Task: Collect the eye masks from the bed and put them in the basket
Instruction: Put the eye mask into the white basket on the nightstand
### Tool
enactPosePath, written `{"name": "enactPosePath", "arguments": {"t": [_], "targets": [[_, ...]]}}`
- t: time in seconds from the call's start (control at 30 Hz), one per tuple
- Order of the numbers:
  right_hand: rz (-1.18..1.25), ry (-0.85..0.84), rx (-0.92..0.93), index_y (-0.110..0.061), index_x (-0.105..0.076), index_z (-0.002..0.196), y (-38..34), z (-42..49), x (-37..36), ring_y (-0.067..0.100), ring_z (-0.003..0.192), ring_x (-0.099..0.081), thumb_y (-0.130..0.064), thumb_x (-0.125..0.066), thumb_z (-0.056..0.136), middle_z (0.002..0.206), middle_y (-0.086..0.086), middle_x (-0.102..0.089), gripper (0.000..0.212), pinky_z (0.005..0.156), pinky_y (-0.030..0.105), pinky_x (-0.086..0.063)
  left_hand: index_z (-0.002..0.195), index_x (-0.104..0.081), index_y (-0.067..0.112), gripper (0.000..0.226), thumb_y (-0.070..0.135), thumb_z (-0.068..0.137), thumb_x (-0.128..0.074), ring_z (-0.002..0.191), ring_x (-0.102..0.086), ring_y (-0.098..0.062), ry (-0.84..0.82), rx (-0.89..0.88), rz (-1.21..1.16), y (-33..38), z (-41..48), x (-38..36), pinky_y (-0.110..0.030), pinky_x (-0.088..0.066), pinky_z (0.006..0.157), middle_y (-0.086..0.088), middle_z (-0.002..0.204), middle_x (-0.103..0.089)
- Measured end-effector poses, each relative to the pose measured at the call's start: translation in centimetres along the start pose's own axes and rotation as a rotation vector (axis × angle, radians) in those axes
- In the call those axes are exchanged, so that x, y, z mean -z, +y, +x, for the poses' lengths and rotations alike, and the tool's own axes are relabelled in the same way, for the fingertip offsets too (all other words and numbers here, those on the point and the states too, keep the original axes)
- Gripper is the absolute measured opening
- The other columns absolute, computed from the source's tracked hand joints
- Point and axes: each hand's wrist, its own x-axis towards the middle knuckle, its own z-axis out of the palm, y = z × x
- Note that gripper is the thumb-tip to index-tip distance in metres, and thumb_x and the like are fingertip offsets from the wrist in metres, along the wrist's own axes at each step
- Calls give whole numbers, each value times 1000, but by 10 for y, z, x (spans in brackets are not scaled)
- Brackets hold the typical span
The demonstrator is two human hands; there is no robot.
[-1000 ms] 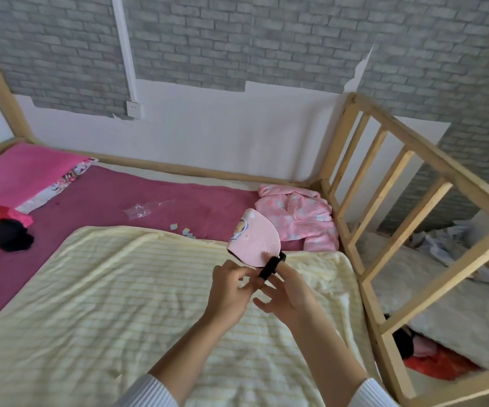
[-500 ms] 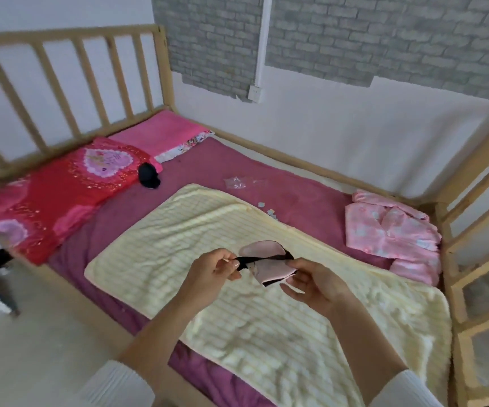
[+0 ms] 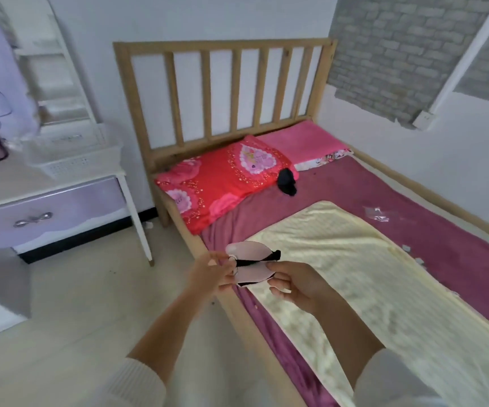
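Pink and folded, the eye mask (image 3: 250, 265) sat just below the middle of the frame, pinched between both hands above the wooden side rail (image 3: 208, 259) of the bed. The left hand (image 3: 211, 273) gripped its left edge with thumb and fingertips closed on the fabric, and the right hand (image 3: 296, 282) clamped its right end, thumb on top beside the black strap (image 3: 255, 262) that crossed the mask. The two hands were close together, the mask bridging the small gap between them.

At the upper left of the frame a white basket (image 3: 76, 160) stood on a lilac dresser (image 3: 46, 207), well apart from the hands. A dark object (image 3: 286, 181), possibly another eye mask though too blurred to be sure, lay on the maroon sheet (image 3: 413, 230) just beside the red pillow (image 3: 222, 177), above the hands in the frame. A pale yellow blanket (image 3: 355, 274) covered the bed to the right of the hands.
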Motion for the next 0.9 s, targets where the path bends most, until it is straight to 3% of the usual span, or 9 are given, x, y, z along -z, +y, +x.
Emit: {"name": "enactPosePath", "arguments": {"t": [0.13, 0.3, 0.43, 0.53, 0.7, 0.77, 0.9], "targets": [[-73, -117, -63, -11, -60, 77, -5, 67, -127, 12, 51, -45, -9, -68, 78, 58, -1, -50, 9, 56, 23, -39, 93, -56, 13, 15, 8, 85, -67, 48, -60, -14, 168, 56, -110, 17, 33, 127, -23, -52, 51, -7, 67, -65], [-146, -213, -68, -14, -50, 60, -29, 146, -253, 11, 41, -33, 1, -58, 85, 40, -5, -40, 30, 41, 18, -29, 96, -58, 16, 14, 16, 85, -67, 57, -66, -16, 267, 44, -60, 49, 76, 243, -28, -52, 63, -7, 75, -69], [-229, -150, 9, -3, -61, 79, -80, 214, -333, 16, 50, -48, 1, -62, 83, 57, 8, -62, 6, 38, 16, -44, 103, -57, 12, 20, 10, 84, -64, 65, -66, -20, 336, -13, -48, 92, 139, 308, -29, -48, 64, -8, 82, -69], [-240, -156, 67, -3, -64, 79, -120, 276, -384, 12, 41, -60, 3, -64, 81, 50, 4, -67, 7, 42, 19, -50, 102, -57, 12, 17, 11, 86, -62, 66, -66, -20, 393, -64, -37, 124, 200, 350, -28, -46, 62, -10, 88, -68], [-252, -208, 75, -2, -61, 79, -174, 390, -456, 10, 37, -57, 6, -60, 83, 48, 6, -64, 9, 43, 18, -51, 106, -60, 12, 21, 18, 86, -61, 87, -66, -28, 561, -123, 129, 157, 302, 413, -34, -50, 71, -12, 99, -70], [-265, -216, 38, -3, -60, 78, -190, 430, -480, 13, 41, -59, 5, -61, 84, 58, 10, -63, 10, 44, 20, -52, 107, -61, 14, 21, 19, 86, -60, 95, -63, -26, 666, -124, 240, 165, 336, 437, -28, -46, 70, -8, 105, -67], [-376, -221, 72, -3, -61, 79, -221, 499, -531, 19, 51, -58, 5, -64, 81, 65, 14, -62, 8, 48, 24, -52, 117, -56, 13, 30, 16, 87, -59, 115, -51, -28, 864, -69, 400, 171, 395, 483, -28, -35, 86, -14, 122, -57]]}}
